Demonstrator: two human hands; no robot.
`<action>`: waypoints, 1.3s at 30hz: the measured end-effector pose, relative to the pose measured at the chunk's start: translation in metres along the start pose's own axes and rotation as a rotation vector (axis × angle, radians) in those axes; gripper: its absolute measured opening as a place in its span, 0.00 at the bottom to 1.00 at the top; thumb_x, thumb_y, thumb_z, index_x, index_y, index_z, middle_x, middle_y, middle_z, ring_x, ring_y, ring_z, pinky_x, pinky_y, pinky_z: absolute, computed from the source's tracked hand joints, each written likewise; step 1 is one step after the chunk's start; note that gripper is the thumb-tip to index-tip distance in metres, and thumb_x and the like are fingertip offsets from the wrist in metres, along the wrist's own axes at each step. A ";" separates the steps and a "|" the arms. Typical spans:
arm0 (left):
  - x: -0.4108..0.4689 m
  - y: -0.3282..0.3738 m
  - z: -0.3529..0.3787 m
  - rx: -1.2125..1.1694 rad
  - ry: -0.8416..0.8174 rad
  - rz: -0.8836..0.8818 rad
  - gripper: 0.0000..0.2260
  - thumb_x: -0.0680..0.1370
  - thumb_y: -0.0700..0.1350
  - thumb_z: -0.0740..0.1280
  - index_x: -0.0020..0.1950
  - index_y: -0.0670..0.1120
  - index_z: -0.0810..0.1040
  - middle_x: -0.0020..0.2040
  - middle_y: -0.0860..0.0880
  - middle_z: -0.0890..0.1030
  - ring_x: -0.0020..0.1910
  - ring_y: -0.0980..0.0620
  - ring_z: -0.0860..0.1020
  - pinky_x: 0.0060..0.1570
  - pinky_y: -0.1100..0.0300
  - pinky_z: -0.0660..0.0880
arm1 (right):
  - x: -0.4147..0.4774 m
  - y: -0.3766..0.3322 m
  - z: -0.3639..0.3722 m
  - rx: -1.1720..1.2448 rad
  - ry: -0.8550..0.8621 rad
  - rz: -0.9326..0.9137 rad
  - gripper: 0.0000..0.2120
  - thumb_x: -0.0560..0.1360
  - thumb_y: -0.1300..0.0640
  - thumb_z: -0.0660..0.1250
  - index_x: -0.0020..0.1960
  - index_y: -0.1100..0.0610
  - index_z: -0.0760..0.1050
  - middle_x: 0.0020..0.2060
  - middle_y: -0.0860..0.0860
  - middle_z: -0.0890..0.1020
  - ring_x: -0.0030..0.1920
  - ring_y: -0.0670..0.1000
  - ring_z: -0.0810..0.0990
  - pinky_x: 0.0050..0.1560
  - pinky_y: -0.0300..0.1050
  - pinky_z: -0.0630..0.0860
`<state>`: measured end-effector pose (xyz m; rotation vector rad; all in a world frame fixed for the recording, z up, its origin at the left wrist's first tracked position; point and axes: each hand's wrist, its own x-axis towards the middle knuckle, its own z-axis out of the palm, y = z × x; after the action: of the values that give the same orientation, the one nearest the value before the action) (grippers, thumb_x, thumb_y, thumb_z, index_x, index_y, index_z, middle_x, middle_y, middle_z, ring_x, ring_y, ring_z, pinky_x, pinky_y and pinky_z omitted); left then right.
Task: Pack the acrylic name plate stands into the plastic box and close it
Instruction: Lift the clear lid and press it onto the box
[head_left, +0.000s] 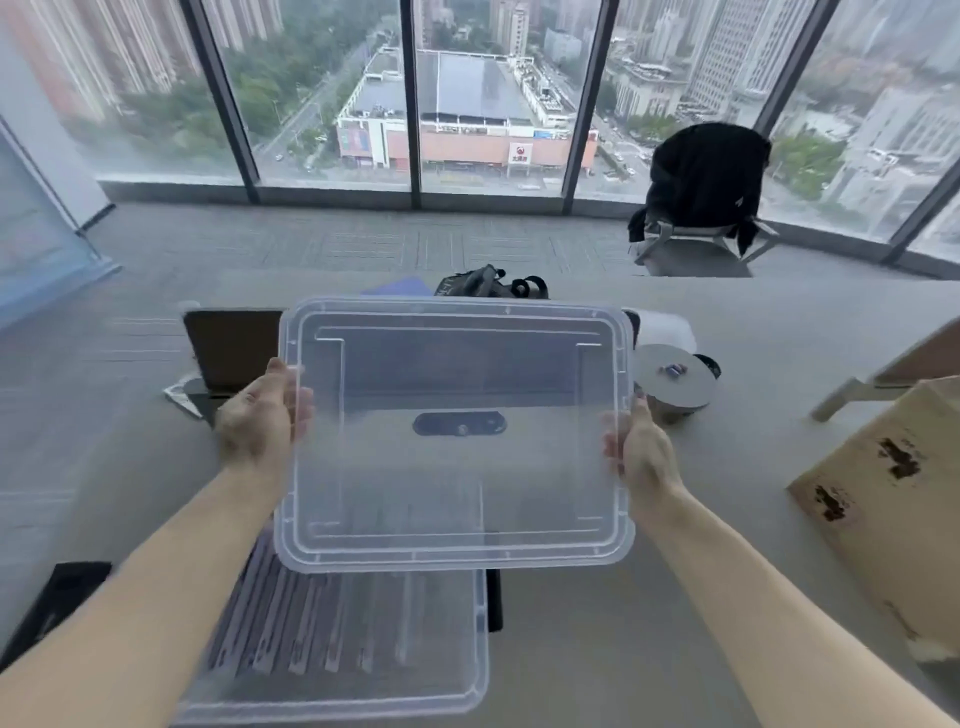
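Now 2 hands, left (260, 415) and right (641, 449), hold 1 lid (452, 436) above 1 box (363, 696).

A long pale grey table (675, 597) filled the foreground. Beyond its far edge lay grey patterned carpet floor (363, 244). Past the carpet stood floor-to-ceiling glass windows with dark metal mullions (415, 104), admitting hazy daylight. A grey-framed chair draped with a black garment (701, 192) stood near the table's far right corner.

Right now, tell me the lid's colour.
Clear, frosted plastic lid; the head view shows it.
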<state>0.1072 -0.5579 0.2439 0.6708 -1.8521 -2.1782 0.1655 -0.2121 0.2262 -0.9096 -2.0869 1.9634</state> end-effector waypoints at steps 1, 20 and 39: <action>0.002 0.014 -0.018 -0.020 0.019 0.026 0.11 0.82 0.52 0.66 0.49 0.47 0.84 0.40 0.47 0.81 0.34 0.55 0.78 0.35 0.65 0.77 | -0.010 -0.006 0.017 0.043 -0.037 0.007 0.29 0.82 0.37 0.47 0.47 0.57 0.77 0.33 0.52 0.74 0.34 0.50 0.70 0.38 0.44 0.66; 0.034 0.047 -0.146 -0.380 -0.212 -0.041 0.17 0.80 0.44 0.63 0.34 0.50 0.86 0.43 0.43 0.86 0.60 0.41 0.83 0.68 0.41 0.71 | -0.036 -0.011 0.091 0.681 -0.462 0.273 0.04 0.76 0.68 0.63 0.50 0.65 0.74 0.54 0.60 0.78 0.54 0.56 0.80 0.53 0.49 0.81; 0.051 -0.040 -0.214 0.584 -0.139 -0.088 0.11 0.75 0.33 0.74 0.56 0.42 0.82 0.36 0.54 0.87 0.32 0.60 0.84 0.40 0.64 0.80 | -0.074 0.083 0.120 -0.091 -0.366 -0.089 0.19 0.79 0.69 0.65 0.64 0.51 0.75 0.50 0.42 0.87 0.53 0.46 0.86 0.52 0.43 0.82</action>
<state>0.1674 -0.7603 0.1711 0.7208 -2.6100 -1.7555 0.1945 -0.3554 0.1535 -0.4852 -2.3755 2.1348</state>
